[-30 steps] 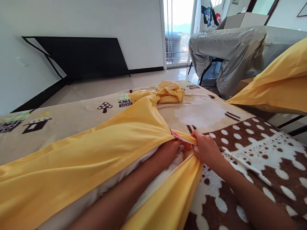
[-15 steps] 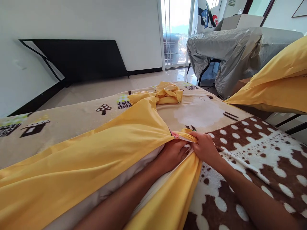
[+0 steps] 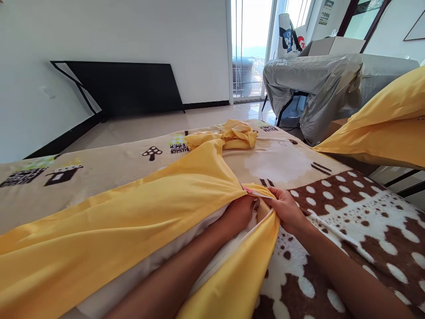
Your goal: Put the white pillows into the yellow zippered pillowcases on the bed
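Observation:
A long yellow fabric cover [image 3: 142, 204] lies over the bed, its opening parted along the near side with white fabric [image 3: 212, 270] showing inside. My left hand [image 3: 241, 212] reaches into that opening, fingers curled closed near a gathered corner; what they grip is hidden. Beside it, on the right, my right hand [image 3: 284, 207] pinches the bunched yellow edge of the cover between thumb and fingers. A small pink patch [image 3: 247, 190] shows at the gathered edge between the hands. At the far end, part of the yellow fabric is crumpled [image 3: 239, 134].
Under the cover spreads a brown and cream patterned blanket [image 3: 318, 248]. More yellow fabric [image 3: 381, 128] drapes at the right over black metal bars [image 3: 411, 181]. Behind stand a plastic-covered table [image 3: 318, 75] with a cardboard box [image 3: 335, 45] and a black panel [image 3: 133, 88] against the wall.
The camera view has tilted up slightly, so the room sits lower and further right. My left hand's fingers have curled in more; my right hand still grips the cover's edge.

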A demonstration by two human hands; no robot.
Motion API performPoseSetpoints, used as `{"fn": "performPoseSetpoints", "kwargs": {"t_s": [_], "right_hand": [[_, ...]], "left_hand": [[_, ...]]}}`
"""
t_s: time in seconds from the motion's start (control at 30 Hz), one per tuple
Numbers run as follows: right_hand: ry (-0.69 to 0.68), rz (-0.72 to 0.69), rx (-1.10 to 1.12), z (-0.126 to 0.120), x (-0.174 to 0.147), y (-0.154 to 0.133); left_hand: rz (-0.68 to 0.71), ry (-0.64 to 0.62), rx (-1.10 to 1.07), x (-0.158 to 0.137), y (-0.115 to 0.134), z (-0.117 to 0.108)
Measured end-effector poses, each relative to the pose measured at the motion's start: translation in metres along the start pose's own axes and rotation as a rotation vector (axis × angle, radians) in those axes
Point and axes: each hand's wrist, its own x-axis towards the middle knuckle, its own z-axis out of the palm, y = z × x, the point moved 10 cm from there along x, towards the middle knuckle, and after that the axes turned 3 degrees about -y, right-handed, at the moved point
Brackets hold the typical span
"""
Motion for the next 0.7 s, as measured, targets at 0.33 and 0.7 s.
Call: {"fn": "performPoseSetpoints", "kwargs": {"t_s": [0.33,0.7], "right_hand": [[-0.227,0.0,-0.231,0.012,-0.001,-0.005],[-0.109,-0.261,-0.715,-0.001,-0.002,-0.026]], "left_hand": [[-0.066,-0.034,0.258,-0.001,-0.007,0.004],[-0.097,0.113,-0.083,-0.011,-0.008,-0.014]]}}
